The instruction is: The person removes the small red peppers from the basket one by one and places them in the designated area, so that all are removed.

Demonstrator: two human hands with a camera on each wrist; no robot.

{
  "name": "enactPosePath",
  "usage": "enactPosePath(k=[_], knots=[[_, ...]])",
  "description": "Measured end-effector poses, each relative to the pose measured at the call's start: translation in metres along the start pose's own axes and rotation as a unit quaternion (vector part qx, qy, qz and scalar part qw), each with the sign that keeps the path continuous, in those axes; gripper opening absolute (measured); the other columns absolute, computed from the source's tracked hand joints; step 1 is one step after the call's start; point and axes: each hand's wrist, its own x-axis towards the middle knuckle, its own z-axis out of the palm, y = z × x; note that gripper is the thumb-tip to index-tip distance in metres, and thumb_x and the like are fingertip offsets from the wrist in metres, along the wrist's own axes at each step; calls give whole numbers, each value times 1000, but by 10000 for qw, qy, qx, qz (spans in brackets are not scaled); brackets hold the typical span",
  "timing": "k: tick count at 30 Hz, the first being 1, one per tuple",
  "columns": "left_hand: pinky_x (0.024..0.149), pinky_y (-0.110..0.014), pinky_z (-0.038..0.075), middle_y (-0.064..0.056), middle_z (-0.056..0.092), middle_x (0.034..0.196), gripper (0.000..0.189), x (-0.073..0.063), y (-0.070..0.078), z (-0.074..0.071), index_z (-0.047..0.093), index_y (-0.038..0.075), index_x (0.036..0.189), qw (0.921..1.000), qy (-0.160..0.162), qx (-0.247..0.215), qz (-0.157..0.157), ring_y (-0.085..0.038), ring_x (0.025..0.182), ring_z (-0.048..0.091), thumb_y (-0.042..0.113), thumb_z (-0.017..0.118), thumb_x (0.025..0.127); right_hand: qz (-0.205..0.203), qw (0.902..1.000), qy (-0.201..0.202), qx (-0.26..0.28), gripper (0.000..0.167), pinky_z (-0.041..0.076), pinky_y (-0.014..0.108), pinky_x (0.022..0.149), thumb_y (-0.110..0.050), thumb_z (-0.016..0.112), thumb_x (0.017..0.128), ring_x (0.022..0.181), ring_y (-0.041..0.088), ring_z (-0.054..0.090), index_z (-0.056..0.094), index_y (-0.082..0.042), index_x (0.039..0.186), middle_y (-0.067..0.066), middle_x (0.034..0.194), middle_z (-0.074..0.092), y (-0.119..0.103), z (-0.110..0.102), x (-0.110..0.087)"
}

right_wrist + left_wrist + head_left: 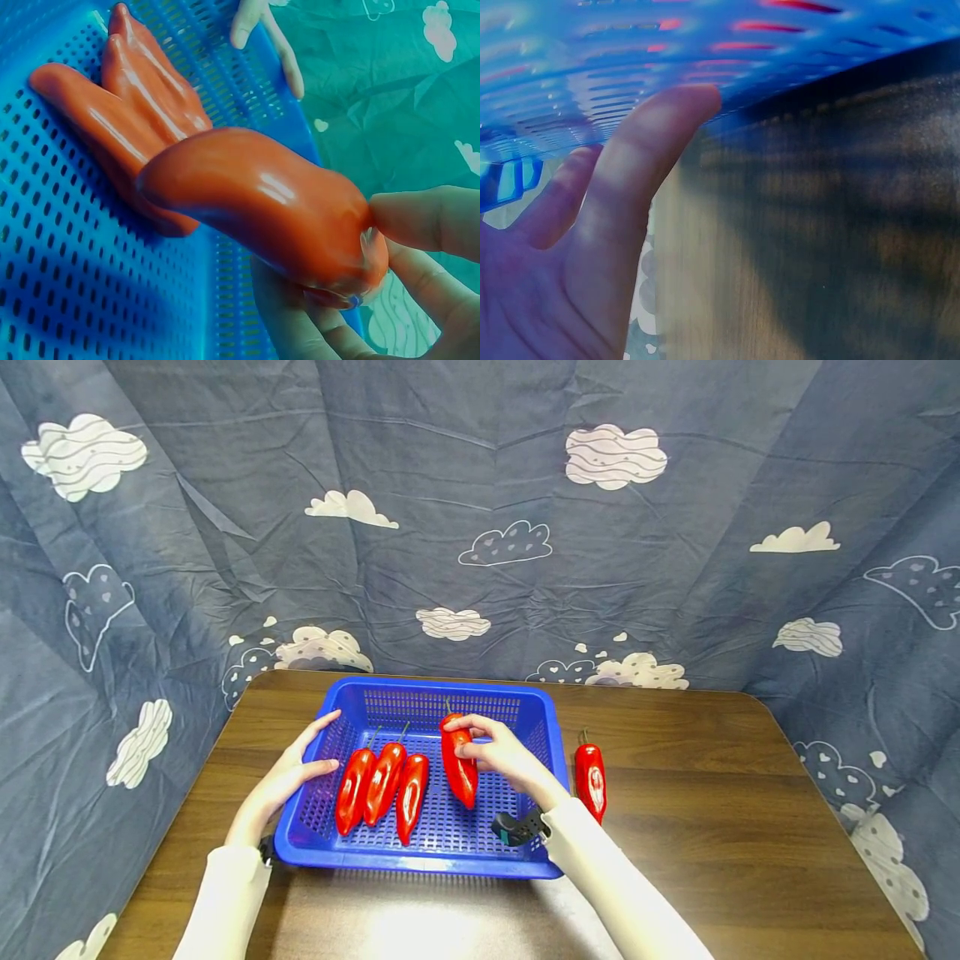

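My right hand [506,756] pinches a shiny red chili pepper [459,768] between thumb and fingers, over the right half of a blue perforated basket [420,863]. The pepper's green stem points to the back and its tip toward me. In the right wrist view the held pepper [255,195] overlaps the others behind it. Three more red peppers [384,783] lie side by side on the basket's left half. At the basket's left side is my left hand [281,768], fingers extended along the rim. From the left wrist, its thumb [656,142] rests against the outer slotted wall.
Another red pepper [591,781] lies on the brown wooden table [712,793] just right of the basket, partly covered by the right sleeve [607,868]. A dark cloth with cloud prints [510,610] hangs behind the table and at both sides.
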Motion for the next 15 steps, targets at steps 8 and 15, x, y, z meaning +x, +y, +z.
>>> enactPosePath(k=[8,15], knots=[[91,-52,43,-28,21,149,72,0,0,1,18,17,153,10000,8,-28,-18,-48,127,34,6,55,92,-104,9999,41,45,37,53,32,69,8,53,85,85,19,59,53,9,123,21,111,54,-1,-7,-4],[92,-50,43,-28,22,149,72,0,0,1,18,16,153,10000,-6,-19,19,-48,128,33,4,54,92,-100,9999,122,-30,38,53,33,70,6,54,85,87,20,58,54,6,124,20,111,54,-1,-14,-8]])
